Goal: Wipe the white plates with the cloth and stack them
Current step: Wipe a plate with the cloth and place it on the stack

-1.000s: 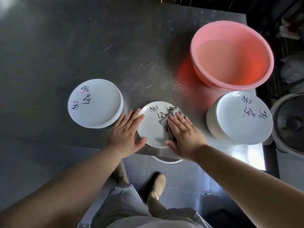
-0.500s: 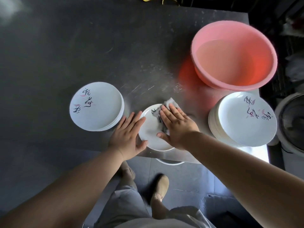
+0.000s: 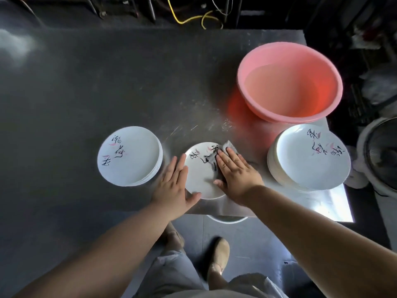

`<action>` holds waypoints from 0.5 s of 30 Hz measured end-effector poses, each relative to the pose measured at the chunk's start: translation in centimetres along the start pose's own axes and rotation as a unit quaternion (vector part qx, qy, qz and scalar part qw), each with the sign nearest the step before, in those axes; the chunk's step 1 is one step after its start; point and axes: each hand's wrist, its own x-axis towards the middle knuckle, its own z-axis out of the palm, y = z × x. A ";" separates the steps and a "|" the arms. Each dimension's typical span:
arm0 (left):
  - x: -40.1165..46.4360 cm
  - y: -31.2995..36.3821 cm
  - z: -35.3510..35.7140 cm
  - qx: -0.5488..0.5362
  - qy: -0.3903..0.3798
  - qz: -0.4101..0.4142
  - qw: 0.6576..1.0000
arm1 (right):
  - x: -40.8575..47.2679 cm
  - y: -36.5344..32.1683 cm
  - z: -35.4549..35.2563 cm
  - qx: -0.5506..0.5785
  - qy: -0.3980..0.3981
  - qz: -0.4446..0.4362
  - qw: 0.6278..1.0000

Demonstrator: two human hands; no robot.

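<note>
Plate (image 3: 198, 171), the one being wiped, lies flat near the front edge of the table (image 3: 86, 82), between a stack (image 3: 129, 155) on the left and a taller stack (image 3: 309, 158) on the right. In the head view, the only view, the right hand (image 3: 236, 171) lies flat with straight fingers on the grey cloth (image 3: 217, 153), pressing it onto the plate's right half; the cloth's far corner peeks out past the fingertips. Half a second ago that hand and cloth sat further up, at the plate's far rim; now they have come back toward the middle, and more of the black lettering on the plate shows. The left hand (image 3: 174, 186) has kept its place, fingers spread and straight against the plate's left rim, thumb on the near edge, steadying it. I judge this as mid-wipe: strokes back and forth, the plate not yet ready to go on a stack. Which stack is the wiped one I cannot tell.

The table is dark, scratched metal with a bright glare patch at its near right corner. A pink basin (image 3: 290, 82) holding water stands behind the right stack. Beyond the table run yellow cables (image 3: 193, 18); a round fan-like thing (image 3: 380, 155) stands to the right. Below, the person's shoes rest on a grey floor
</note>
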 end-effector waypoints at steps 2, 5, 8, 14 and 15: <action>0.1 0.9 -0.3 0.011 -0.020 -0.013 1.000 | -0.2 0.1 0.3 0.008 -0.011 0.027 1.000; 0.0 1.8 -0.2 -0.005 -0.023 -0.037 0.999 | -4.0 -2.5 2.1 0.059 -0.001 0.074 0.996; -0.5 2.5 0.4 -0.022 -0.013 -0.050 0.998 | -4.6 -3.0 2.4 0.065 -0.011 0.079 0.995; -0.2 4.4 0.1 -0.030 -0.034 -0.110 0.993 | 1.5 -0.9 -0.2 0.057 0.009 0.071 0.996; -0.2 4.9 -0.3 -0.023 -0.045 -0.123 0.991 | 1.2 -1.0 0.0 0.061 0.004 0.079 0.995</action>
